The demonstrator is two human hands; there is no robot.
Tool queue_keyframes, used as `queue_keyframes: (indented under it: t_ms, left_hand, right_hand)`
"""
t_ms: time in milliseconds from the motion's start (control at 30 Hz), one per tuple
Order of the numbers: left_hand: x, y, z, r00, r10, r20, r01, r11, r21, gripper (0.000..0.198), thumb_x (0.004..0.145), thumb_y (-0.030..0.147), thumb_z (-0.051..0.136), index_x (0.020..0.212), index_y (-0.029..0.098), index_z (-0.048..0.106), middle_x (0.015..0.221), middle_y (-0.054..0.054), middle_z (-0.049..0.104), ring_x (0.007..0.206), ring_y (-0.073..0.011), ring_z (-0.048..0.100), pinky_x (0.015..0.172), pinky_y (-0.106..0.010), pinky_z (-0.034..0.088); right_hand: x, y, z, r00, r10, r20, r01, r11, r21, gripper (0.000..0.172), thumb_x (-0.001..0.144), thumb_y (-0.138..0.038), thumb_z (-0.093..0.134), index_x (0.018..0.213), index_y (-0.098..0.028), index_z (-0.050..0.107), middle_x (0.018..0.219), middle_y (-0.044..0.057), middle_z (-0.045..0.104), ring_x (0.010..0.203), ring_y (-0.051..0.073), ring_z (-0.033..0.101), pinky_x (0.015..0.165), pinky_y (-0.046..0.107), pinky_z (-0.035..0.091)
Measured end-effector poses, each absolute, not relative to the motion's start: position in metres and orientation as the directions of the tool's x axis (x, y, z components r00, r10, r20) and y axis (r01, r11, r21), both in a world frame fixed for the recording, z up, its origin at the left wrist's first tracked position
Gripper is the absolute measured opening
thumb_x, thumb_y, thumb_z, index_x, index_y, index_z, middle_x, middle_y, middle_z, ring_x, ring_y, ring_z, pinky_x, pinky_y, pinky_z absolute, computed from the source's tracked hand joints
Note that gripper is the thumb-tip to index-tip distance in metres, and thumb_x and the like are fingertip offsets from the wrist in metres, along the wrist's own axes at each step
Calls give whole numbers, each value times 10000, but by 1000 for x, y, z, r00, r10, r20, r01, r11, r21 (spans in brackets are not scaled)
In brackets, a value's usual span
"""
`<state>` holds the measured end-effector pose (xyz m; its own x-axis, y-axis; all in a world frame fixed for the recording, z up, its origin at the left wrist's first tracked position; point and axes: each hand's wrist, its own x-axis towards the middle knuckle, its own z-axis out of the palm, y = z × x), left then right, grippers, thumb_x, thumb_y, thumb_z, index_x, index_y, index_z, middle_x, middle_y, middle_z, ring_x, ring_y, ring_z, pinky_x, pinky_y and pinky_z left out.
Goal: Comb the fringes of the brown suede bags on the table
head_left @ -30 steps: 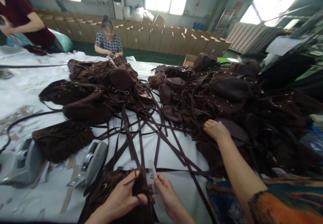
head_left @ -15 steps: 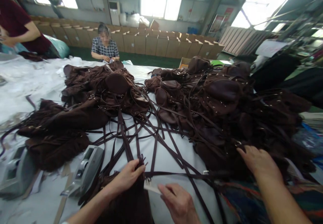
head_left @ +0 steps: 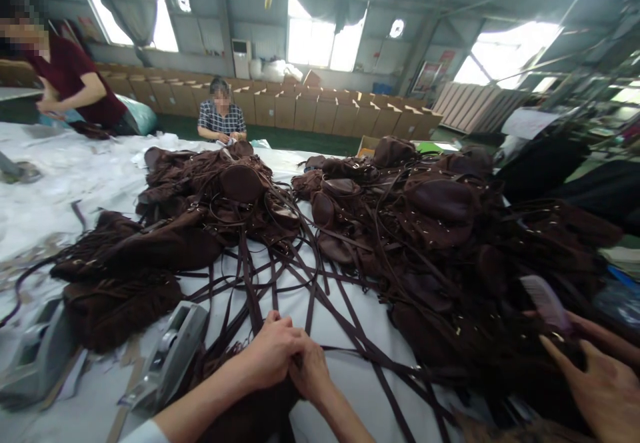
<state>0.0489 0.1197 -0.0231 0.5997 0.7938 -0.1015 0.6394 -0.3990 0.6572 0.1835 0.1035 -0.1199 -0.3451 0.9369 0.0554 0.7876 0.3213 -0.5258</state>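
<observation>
My left hand (head_left: 273,351) and my right hand (head_left: 311,373) meet at the near edge of the table, fingers closed and pressed together. Both grip the top of a dark brown fringed bag (head_left: 250,413) that lies under them. What else the fingers pinch is hidden. Long brown straps (head_left: 310,283) fan out across the white table cover (head_left: 345,336) just beyond my hands.
Two grey tape dispensers (head_left: 167,356) (head_left: 35,356) stand at the near left. Piles of brown bags (head_left: 440,230) (head_left: 215,196) fill the middle and right. A co-worker's hands (head_left: 597,380) hold a pale comb-like piece (head_left: 546,303) at the right. Two people work at the far side.
My right hand, which held a pale strip apart from the left, has closed against my left hand on the bag. The co-worker's arm has drawn back to the right. The view has tilted up.
</observation>
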Motion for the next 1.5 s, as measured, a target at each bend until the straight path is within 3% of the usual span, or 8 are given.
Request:
queue_keyframes:
  t_ms: [133, 233, 333, 567, 800, 1100, 1333, 1500]
  left_hand:
    - [30, 122, -40, 465, 885, 26, 487, -280, 827, 417, 703, 150, 620, 1087, 313, 632, 1357, -27, 480, 1261, -269, 369, 1076, -447, 208]
    - [19, 128, -75, 192, 979, -65, 29, 60, 998, 881, 776, 421, 629, 1465, 304, 93, 1566, -98, 130, 1389, -254, 249, 1128, -414, 208]
    - [20, 128, -112, 300, 928, -221, -107, 263, 959, 994, 828, 542, 508, 1446, 187, -185, 1505, -215, 286, 1298, -254, 437, 1053, -421, 366]
    - [40, 113, -138, 373, 889, -267, -38, 302, 952, 851, 582, 147, 738, 1360, 148, 394, 1385, -133, 488, 1314, -289, 389, 1108, -379, 281]
    - [58, 107, -109, 513, 843, -160, -38, 209, 977, 388, 706, 160, 669, 1091, 140, 618, 966, -48, 678, 922, -212, 605, 895, -336, 454]
    - [32, 122, -74, 221, 961, -165, 104, 145, 984, 252, 835, 287, 519, 1038, 146, 569, 794, -8, 589, 729, -141, 560, 702, -260, 450]
    - [49, 136, -21, 398, 916, -55, 322, -84, 943, 309, 715, 107, 527, 956, 184, 706, 805, -26, 690, 748, -173, 598, 713, -271, 430]
    - [59, 145, -3, 484, 874, -31, 319, -144, 937, 406, 505, 1, 604, 788, 251, 752, 634, 29, 622, 635, -150, 545, 663, -260, 404]
  right_hand:
    - [187, 107, -120, -240, 960, 141, 771, 277, -574, 326, 864, -196, 426, 1127, -237, 614, 946, 47, 673, 808, 155, 638, 676, 220, 456]
    - [187, 110, -119, -214, 965, 153, 748, 263, -609, 381, 892, -185, 362, 1171, -257, 611, 949, 49, 697, 839, 161, 656, 711, 228, 473]
    - [189, 112, -117, -219, 968, 122, 700, 243, -671, 388, 930, -248, 324, 1199, -265, 603, 994, 56, 707, 884, 170, 663, 738, 232, 480]
    - [199, 108, -114, -235, 972, -8, 559, 129, -819, 448, 947, -482, 290, 1142, -253, 622, 948, 62, 711, 853, 183, 664, 742, 244, 480]
    - [191, 123, -93, -160, 979, -125, 257, -81, -963, 428, 883, -537, 411, 989, -176, 616, 661, -13, 591, 586, 123, 552, 554, 223, 443]
    - [260, 100, -88, -9, 844, -537, 125, -532, -838, 584, 782, -711, 388, 1117, -232, 388, 529, -102, 474, 360, 145, 548, 326, 216, 384]
    - [208, 85, -84, -196, 841, -504, -36, -520, -854, 634, 743, -617, 525, 1200, -198, 390, 456, -98, 518, 365, 159, 567, 349, 217, 417]
    - [158, 79, -86, -443, 748, -494, -238, -629, -740, 487, 703, -645, 554, 716, -158, 541, 380, -54, 467, 277, 87, 413, 297, 192, 299]
